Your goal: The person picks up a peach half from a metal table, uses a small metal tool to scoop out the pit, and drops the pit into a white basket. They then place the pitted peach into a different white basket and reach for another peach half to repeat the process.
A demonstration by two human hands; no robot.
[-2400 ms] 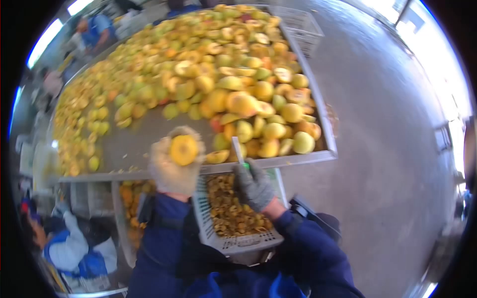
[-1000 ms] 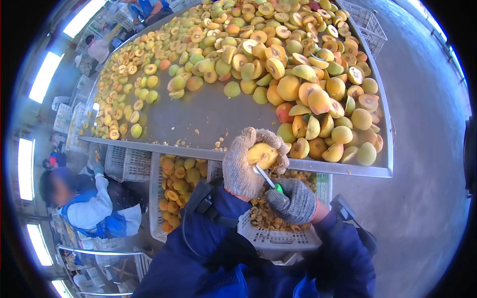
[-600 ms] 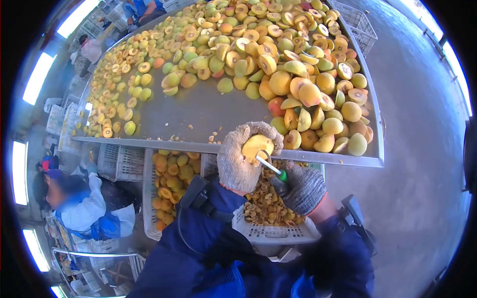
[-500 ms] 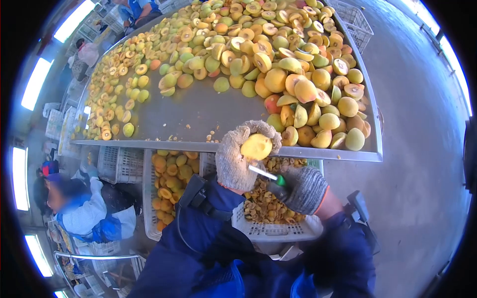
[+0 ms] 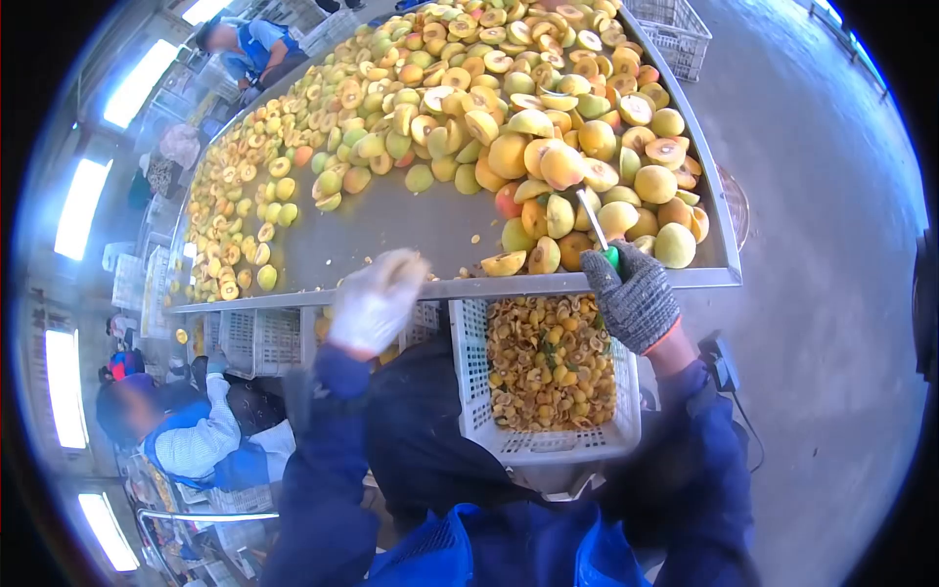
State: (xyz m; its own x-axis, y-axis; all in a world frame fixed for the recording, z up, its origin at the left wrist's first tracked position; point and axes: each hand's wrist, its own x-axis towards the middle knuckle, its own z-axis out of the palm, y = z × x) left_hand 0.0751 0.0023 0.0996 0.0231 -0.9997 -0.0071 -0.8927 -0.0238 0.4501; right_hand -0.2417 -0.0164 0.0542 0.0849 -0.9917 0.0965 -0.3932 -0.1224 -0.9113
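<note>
My right hand (image 5: 631, 293), in a grey knit glove, is wrapped round the green handle of a pitting tool with a narrow metal blade (image 5: 591, 217). Its blade points up among the halved yellow peaches (image 5: 559, 217) at the tray's front right. My left hand (image 5: 380, 298), in a pale glove, is smeared by motion at the tray's front edge. I cannot make out whether anything is in its fingers. One peach half (image 5: 504, 264) lies near the edge between my hands.
A metal tray table (image 5: 362, 235) carries a big heap of peach halves. Below its edge stands a white crate (image 5: 538, 448) with pits and scraps. Partly hidden behind my left hand is another crate with fruit. Co-workers (image 5: 201, 440) sit at the left; stacked crates (image 5: 670, 39) stand far right.
My left hand has moved left and down, and the peach half it held no longer shows. My right hand, with the tool, has moved up and right to the heap. The view has shifted.
</note>
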